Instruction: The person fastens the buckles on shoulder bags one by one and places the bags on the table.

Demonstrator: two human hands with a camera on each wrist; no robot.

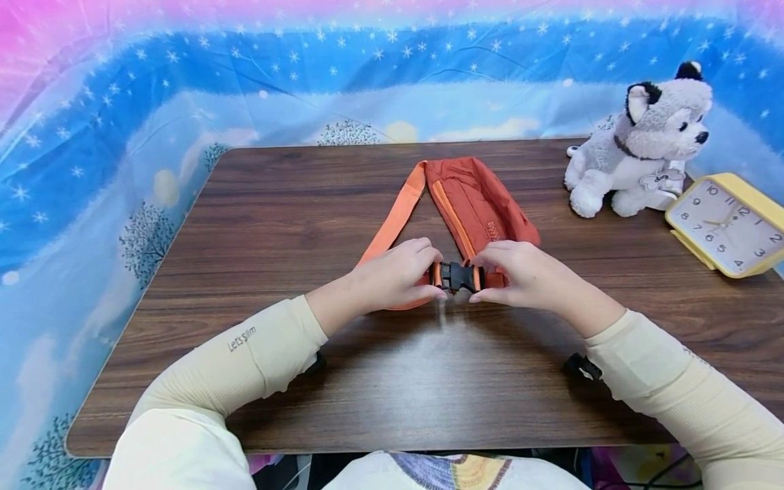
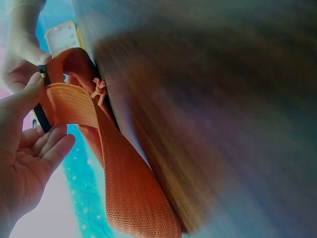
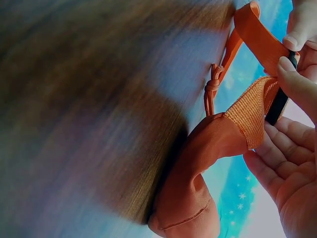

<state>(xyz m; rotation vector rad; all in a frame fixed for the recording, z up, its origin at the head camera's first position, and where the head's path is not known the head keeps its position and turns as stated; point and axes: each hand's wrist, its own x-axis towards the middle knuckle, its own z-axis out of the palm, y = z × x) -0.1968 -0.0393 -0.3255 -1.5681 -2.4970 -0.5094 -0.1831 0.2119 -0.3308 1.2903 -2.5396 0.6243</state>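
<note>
An orange-red waist bag [image 1: 484, 197] lies on the table, its orange strap [image 1: 397, 212] looping down on the left. At the strap's end is a black plastic side-release buckle [image 1: 458, 277], its two halves together in the head view. My left hand [image 1: 395, 273] pinches the buckle's left end between thumb and fingers. From the other side, my right hand [image 1: 529, 278] pinches the right end. Both wrist views show the buckle edge-on, raised off the table, with the webbing [image 2: 74, 104] hanging from it. A knotted cord [image 3: 212, 89] dangles from the bag's zipper.
A grey and white plush dog [image 1: 643, 146] sits at the back right of the brown wooden table [image 1: 275, 204]. Beside it stands a yellow alarm clock [image 1: 729, 221]. A blue, snow-patterned cloth [image 1: 367, 61] hangs behind the table and along its left side.
</note>
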